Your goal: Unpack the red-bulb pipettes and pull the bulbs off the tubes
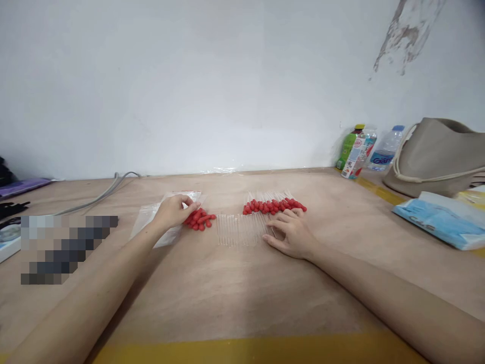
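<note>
My left hand (173,211) rests on a clear plastic bag (151,222), fingers curled at a small heap of loose red rubber bulbs (200,220). My right hand (291,232) lies flat with fingers spread on a row of clear glass pipette tubes (240,230) laid side by side. Behind it is a second row of tubes capped with red bulbs (275,206). Whether the left fingers pinch a bulb is hidden.
The wooden table (227,293) has a yellow front edge. Three drink bottles (358,149) stand at the back right by a beige bag (435,156) and a blue tissue pack (439,220). A grey cable (102,194) runs at the back left.
</note>
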Action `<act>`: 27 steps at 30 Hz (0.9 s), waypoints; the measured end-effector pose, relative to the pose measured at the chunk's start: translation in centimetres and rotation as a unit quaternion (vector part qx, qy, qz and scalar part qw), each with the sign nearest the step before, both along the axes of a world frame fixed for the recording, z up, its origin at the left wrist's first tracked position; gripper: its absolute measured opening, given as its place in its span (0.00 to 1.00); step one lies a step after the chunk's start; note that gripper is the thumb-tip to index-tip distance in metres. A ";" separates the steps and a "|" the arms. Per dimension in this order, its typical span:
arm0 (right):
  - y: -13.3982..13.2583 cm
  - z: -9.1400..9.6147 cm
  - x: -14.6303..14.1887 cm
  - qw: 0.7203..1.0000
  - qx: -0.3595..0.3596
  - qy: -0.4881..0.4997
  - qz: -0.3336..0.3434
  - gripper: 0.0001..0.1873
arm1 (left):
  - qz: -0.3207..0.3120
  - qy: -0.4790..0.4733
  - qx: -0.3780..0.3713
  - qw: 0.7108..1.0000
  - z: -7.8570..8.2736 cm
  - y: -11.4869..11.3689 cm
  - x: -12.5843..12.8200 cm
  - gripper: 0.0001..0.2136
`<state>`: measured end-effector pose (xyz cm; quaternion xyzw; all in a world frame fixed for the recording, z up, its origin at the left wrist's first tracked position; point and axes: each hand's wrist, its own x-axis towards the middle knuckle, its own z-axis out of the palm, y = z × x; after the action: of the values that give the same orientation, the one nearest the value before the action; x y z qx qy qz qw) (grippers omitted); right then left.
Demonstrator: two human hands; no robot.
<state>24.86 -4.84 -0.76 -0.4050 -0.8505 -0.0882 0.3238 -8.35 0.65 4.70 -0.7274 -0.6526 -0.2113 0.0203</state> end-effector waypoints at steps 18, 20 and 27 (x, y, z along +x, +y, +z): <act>0.5 -0.2 0.5 0.999 0.006 0.039 -0.007 0.13 | -0.125 0.029 0.052 0.990 -0.1 0.0 11.6 0.11; 0.8 -0.2 0.8 0.998 0.009 0.060 -0.019 0.13 | -0.094 0.016 0.003 0.995 -0.5 0.7 13.2 0.13; 1.3 -0.3 1.1 0.996 -0.012 0.068 -0.055 0.12 | -0.049 -0.024 -0.114 0.992 -1.5 2.5 14.6 0.19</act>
<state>25.96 -3.55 -1.10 -0.4600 -0.8041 -0.0674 0.3705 6.20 3.16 3.15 -0.7506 -0.6364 -0.1541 -0.0887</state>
